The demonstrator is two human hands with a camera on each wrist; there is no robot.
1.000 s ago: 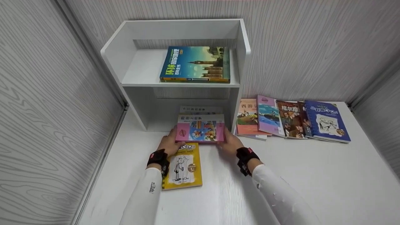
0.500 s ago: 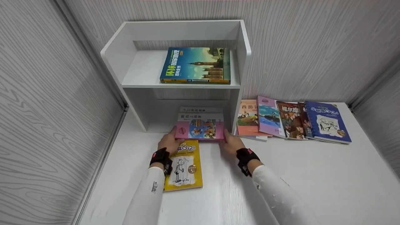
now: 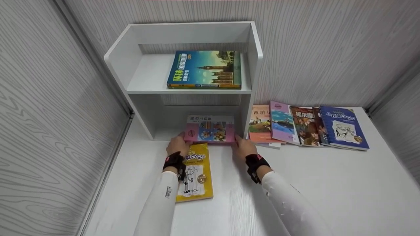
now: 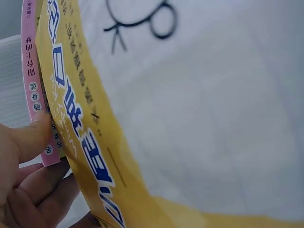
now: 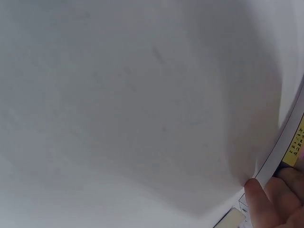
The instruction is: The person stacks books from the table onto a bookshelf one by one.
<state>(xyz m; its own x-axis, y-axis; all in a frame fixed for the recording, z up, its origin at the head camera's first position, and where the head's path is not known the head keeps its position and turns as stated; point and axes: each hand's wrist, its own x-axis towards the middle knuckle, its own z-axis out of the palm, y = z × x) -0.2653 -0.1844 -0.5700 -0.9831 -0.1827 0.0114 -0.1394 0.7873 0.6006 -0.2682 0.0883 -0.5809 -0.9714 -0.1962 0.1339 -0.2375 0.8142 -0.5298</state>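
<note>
On the white table (image 3: 328, 183), the pink book (image 3: 210, 129) has gone deeper into the low shelf (image 3: 167, 135), so it seems nearly in; my left hand (image 3: 178, 146) pinches its left end; my right hand (image 3: 244, 148) holds its right end.

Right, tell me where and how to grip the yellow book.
Probably pinch the yellow book by its right edge, coming from the person's right: it lies cover up on the table, that edge uncovered, while the left hand and wristband crowd its left side and the pink book its far end.
</note>
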